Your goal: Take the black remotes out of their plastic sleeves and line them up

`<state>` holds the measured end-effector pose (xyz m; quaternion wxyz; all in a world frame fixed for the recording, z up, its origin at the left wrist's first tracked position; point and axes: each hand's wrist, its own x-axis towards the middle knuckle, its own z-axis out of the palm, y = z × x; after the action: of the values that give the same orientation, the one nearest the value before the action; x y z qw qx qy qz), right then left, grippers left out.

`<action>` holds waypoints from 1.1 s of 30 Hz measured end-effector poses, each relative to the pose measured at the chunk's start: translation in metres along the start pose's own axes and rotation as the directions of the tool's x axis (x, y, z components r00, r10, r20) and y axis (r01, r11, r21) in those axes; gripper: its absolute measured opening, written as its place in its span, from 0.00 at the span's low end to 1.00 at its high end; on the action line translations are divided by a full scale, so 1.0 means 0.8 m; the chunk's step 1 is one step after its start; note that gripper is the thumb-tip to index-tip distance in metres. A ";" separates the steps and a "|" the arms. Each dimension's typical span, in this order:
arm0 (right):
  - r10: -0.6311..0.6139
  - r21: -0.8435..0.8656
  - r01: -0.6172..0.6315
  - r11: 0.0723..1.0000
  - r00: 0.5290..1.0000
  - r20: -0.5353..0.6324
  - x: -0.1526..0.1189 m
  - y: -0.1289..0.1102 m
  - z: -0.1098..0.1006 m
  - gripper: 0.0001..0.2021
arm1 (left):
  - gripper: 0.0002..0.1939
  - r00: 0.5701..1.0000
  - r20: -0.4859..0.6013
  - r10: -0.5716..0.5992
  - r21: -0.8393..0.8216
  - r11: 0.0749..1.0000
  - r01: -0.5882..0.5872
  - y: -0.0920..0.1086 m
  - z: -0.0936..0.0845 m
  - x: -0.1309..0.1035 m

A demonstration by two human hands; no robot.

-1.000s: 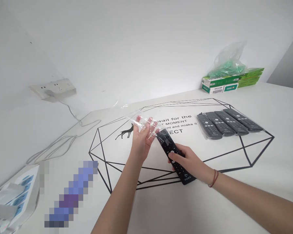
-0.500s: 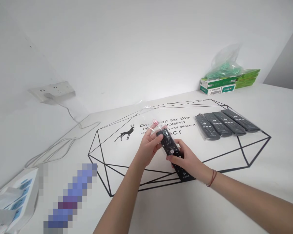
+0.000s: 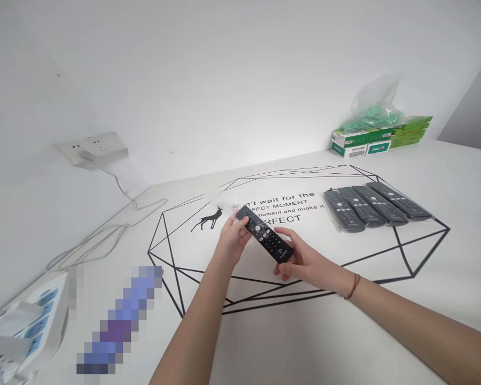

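Note:
A black remote control [image 3: 264, 233] is held tilted above the white table, buttons facing up. My left hand [image 3: 233, 235] grips its upper left end, thumb on the face. At its lower right end, my right hand [image 3: 299, 258] has the thumb and fingers around the edge. Clear plastic film lies around the remote's upper end, though its outline is faint. Several wrapped remotes [image 3: 364, 206] lie side by side on the table at the right.
Green and white boxes [image 3: 361, 141] stand by the wall at the back right, with a clear and green plastic bag [image 3: 374, 112] on top. A power strip [image 3: 44, 321], cables [image 3: 92, 240] and a pixelated blue object [image 3: 122, 315] are at the left.
The remote has turned flatter and slid further into the plastic, its lower end rising from the table. My right hand has shifted to that end; my left hand has moved slightly left.

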<state>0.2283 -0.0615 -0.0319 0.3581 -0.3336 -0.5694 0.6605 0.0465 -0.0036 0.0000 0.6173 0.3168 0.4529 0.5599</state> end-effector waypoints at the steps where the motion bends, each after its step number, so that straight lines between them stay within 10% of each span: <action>1: -0.005 -0.007 0.005 1.000 1.000 0.021 0.000 0.000 0.000 0.34 | 0.12 1.000 -0.014 0.000 -0.006 1.000 0.000 0.001 -0.003 0.003; 9: -0.039 -0.056 0.030 0.998 0.987 -0.156 0.006 0.011 -0.001 0.35 | 0.11 0.988 0.147 -0.045 0.080 0.996 0.033 0.006 0.009 -0.012; 16: -0.223 -0.302 0.135 0.944 0.933 -0.281 0.007 0.013 -0.005 0.32 | 0.24 0.885 0.446 -0.135 0.231 0.972 0.032 -0.001 0.019 -0.032; 23: -0.382 -0.490 0.204 0.847 0.875 -0.297 0.007 0.011 -0.007 0.26 | 0.46 0.870 0.462 -0.171 0.277 0.960 0.041 -0.005 0.021 -0.038; 33: -0.458 -0.575 0.262 0.775 0.860 -0.226 0.006 0.012 -0.012 0.21 | 0.50 0.856 0.479 -0.194 0.262 0.962 0.072 -0.001 0.018 -0.037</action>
<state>0.2332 -0.0536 -0.0431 0.4708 -0.4143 -0.7076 0.3255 0.0611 -0.0309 0.0113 0.7092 0.4891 0.3612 0.3568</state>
